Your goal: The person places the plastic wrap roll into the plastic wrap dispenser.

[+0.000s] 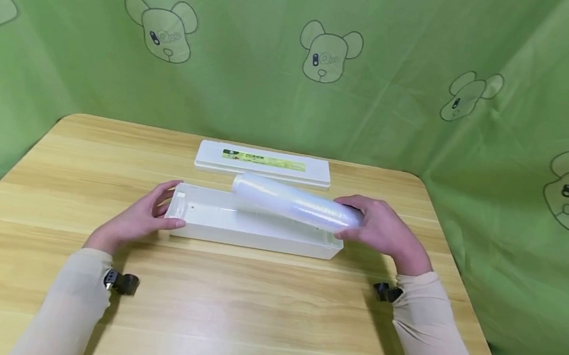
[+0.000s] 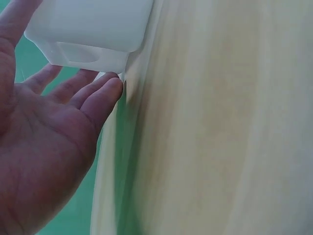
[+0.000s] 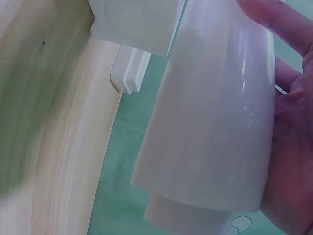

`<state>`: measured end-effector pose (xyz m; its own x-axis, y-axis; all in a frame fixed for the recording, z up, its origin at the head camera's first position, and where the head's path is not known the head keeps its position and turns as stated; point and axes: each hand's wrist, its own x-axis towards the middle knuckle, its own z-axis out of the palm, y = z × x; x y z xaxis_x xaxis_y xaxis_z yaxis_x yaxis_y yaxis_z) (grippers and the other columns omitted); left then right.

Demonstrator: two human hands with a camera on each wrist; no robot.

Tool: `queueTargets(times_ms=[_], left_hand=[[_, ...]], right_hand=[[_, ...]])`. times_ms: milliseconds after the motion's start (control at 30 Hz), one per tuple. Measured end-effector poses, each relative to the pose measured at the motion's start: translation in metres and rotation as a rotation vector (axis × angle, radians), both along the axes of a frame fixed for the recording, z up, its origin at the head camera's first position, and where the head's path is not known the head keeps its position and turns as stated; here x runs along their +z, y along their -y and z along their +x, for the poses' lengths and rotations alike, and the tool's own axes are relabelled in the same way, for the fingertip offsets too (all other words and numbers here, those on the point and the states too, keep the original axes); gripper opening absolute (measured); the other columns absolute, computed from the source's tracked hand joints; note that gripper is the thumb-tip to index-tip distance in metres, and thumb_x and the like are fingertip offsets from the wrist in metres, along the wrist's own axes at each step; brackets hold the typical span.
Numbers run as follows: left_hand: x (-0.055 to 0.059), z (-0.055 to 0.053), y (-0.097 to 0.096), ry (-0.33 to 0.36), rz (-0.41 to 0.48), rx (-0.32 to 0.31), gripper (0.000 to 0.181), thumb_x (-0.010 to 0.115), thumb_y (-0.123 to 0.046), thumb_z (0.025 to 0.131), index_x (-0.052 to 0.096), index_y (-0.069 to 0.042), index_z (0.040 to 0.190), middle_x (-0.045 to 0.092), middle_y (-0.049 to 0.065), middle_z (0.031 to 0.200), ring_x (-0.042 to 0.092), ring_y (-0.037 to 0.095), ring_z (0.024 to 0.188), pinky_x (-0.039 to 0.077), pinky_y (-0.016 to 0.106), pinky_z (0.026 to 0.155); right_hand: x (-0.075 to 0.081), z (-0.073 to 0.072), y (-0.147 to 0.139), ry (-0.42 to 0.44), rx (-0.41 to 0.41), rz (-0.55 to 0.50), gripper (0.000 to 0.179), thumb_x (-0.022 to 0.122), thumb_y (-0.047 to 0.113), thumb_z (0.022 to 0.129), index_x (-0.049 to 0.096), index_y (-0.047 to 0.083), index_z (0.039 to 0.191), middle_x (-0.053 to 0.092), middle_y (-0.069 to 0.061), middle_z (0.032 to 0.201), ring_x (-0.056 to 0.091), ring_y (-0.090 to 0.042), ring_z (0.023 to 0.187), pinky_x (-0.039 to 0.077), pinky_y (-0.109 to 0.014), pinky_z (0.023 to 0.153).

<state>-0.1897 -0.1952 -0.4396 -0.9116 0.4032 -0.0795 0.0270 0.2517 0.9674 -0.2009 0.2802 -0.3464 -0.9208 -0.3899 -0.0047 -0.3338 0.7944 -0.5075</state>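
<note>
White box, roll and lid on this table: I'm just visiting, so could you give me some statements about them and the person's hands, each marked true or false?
1. The right hand holds the clear plastic roll. True.
2. The roll lies flat inside the white box. False: it is held at a slant over the box.
3. The left hand is at the box's left end. True.
4. The lid covers the box. False: the box is open, and the lid lies beyond it on the table.
5. The lid bears a label. True.

In the head view, the right hand (image 1: 379,227) hides one end of the roll (image 1: 292,201).
</note>
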Motion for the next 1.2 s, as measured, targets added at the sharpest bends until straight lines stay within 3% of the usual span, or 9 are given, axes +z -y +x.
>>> queueTargets(times_ms=[567,733,933,1200], left_hand=[[-0.005,0.000,0.000,0.016,0.006,-0.007,0.098,0.077,-0.021,0.087,0.009,-0.014,0.158,0.015,0.018,0.160,0.022,0.040,0.143,0.026,0.049,0.113],[-0.001,-0.001,0.001,0.007,0.000,-0.013,0.097,0.075,-0.020,0.089,0.007,-0.012,0.158,0.014,0.020,0.160,0.021,0.042,0.143,0.024,0.052,0.113],[0.003,0.000,0.001,0.019,0.009,-0.013,0.097,0.075,-0.017,0.089,0.006,-0.012,0.158,0.013,0.020,0.160,0.020,0.042,0.143,0.025,0.052,0.113],[-0.002,-0.002,0.001,0.021,0.005,-0.007,0.098,0.076,-0.019,0.088,0.007,-0.012,0.158,0.013,0.020,0.160,0.021,0.042,0.143,0.024,0.052,0.113]], right_hand=[[-0.001,0.001,0.010,0.002,0.039,-0.022,0.061,0.089,0.024,0.069,0.066,0.014,0.125,0.067,-0.002,0.109,0.059,-0.019,0.092,0.049,-0.038,0.081],[0.000,0.000,0.016,-0.007,0.040,-0.015,0.059,0.088,0.025,0.070,0.066,0.017,0.124,0.067,0.000,0.108,0.059,-0.018,0.090,0.049,-0.037,0.080],[0.003,-0.003,0.029,-0.001,0.062,-0.005,0.061,0.087,0.025,0.070,0.065,0.017,0.126,0.066,0.000,0.112,0.059,-0.019,0.094,0.048,-0.038,0.084],[0.004,-0.001,0.039,0.005,0.074,0.024,0.064,0.088,0.024,0.069,0.064,0.015,0.128,0.065,-0.001,0.116,0.059,-0.019,0.096,0.048,-0.039,0.086]])
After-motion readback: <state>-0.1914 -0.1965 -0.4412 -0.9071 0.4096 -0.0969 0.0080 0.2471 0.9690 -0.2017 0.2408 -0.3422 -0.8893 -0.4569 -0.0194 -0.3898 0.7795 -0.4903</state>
